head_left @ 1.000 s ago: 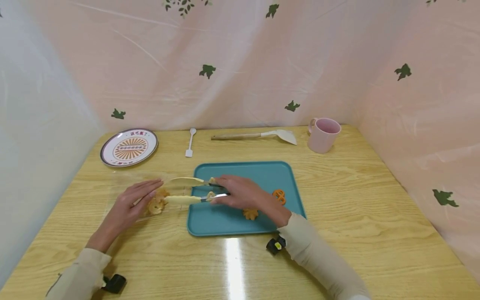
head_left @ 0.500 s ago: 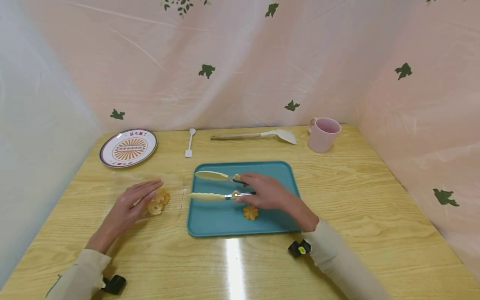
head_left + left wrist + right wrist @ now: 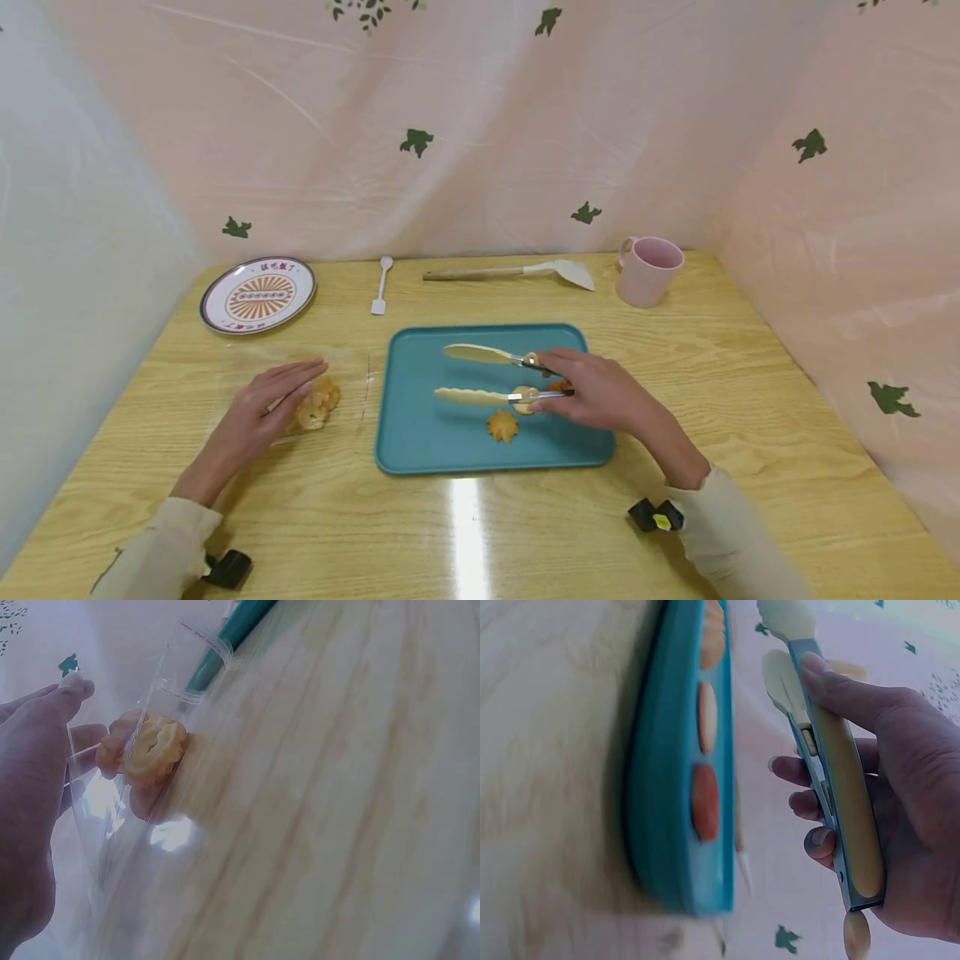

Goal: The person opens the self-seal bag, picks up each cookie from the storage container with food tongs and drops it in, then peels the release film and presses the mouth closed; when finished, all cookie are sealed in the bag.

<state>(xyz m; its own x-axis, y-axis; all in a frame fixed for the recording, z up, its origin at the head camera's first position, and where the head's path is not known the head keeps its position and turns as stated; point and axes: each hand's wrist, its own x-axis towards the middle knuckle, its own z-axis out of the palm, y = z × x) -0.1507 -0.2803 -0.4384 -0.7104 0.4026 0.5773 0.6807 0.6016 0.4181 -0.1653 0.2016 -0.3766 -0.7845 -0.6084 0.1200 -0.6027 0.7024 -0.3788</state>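
My left hand [image 3: 266,404] holds a clear plastic bag [image 3: 112,825] at the left, its fingers along the bag's side. Inside the bag sit several golden piped cookies [image 3: 318,404], one with a ring shape [image 3: 155,746]. My right hand [image 3: 600,390] grips a pair of tongs [image 3: 840,780] with cream tips. The tongs' arms are spread over the teal tray [image 3: 420,454], nothing between them. On the tray lie a flower-shaped cookie [image 3: 502,426], a pale round cookie [image 3: 524,402] and an orange piece [image 3: 558,386] partly hidden by the tongs and hand.
A patterned plate [image 3: 258,296] stands at the back left. Behind the tray are a small white scoop [image 3: 381,285] and a spatula [image 3: 510,272] with a wooden handle. The pink mug [image 3: 648,272] is at the back right. Curtains with green leaf shapes enclose the table.
My right hand has drawn the tongs rightward, away from the bag and over the tray, uncovering the round cookie. The left hand has stayed at the bag.
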